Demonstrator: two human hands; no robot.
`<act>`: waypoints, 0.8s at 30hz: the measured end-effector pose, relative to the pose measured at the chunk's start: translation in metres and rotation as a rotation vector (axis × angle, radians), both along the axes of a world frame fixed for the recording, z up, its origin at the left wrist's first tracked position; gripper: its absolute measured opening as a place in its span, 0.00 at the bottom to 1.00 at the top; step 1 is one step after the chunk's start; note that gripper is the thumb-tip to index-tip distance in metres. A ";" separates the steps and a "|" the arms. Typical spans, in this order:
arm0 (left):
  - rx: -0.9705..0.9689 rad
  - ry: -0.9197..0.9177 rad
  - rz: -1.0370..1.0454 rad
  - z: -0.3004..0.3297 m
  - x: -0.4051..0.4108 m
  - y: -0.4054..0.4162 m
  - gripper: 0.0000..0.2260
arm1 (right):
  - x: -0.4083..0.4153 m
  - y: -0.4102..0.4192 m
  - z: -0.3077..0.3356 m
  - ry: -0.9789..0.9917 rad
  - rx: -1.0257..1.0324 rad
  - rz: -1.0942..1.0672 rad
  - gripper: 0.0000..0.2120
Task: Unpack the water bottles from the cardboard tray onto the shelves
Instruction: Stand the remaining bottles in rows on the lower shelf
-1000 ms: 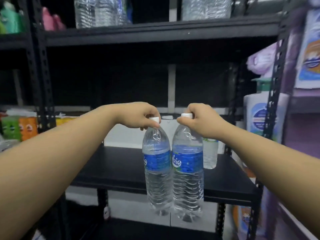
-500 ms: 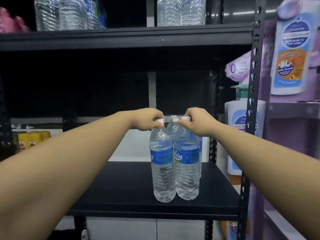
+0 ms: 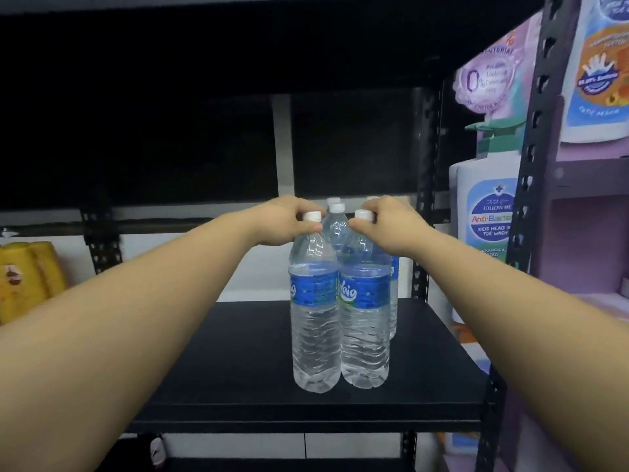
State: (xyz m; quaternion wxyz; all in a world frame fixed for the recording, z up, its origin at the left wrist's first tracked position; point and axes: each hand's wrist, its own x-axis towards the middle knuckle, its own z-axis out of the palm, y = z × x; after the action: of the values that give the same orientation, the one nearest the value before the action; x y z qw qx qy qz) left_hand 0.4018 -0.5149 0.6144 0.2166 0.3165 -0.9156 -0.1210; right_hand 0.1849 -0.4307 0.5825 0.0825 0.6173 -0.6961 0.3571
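Two clear water bottles with blue labels and white caps stand side by side on the black shelf (image 3: 238, 386). My left hand (image 3: 286, 216) grips the neck of the left bottle (image 3: 315, 318) just under its cap. My right hand (image 3: 391, 221) grips the neck of the right bottle (image 3: 365, 318) the same way. Behind them stand more bottles (image 3: 336, 219) of the same kind, mostly hidden, with only caps and shoulders showing. The cardboard tray is out of view.
A black perforated upright (image 3: 531, 165) bounds the shelf on the right, with a white pump bottle (image 3: 486, 226) and purple packages (image 3: 490, 76) beyond it. Yellow packs (image 3: 30, 277) sit at far left. The shelf above is dark and close overhead.
Both bottles came down from the air in front of the shelf onto its surface, set in front of the bottles at the back. The view moved closer and lower.
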 end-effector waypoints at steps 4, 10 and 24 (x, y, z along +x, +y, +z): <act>0.016 0.079 0.051 -0.011 -0.001 0.000 0.18 | 0.008 0.001 -0.002 -0.009 0.008 -0.008 0.16; 0.017 0.338 0.161 -0.044 -0.005 0.007 0.17 | 0.015 0.011 -0.024 0.007 -0.028 -0.113 0.26; 0.434 0.531 0.091 -0.182 0.017 0.041 0.23 | 0.032 0.048 -0.173 -0.453 -0.063 -0.052 0.44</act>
State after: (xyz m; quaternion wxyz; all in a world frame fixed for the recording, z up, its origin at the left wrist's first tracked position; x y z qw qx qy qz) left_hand 0.4186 -0.4741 0.4329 0.3803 0.3531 -0.7651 -0.3811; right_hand 0.2174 -0.3824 0.4094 -0.0475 0.5005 -0.7011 0.5056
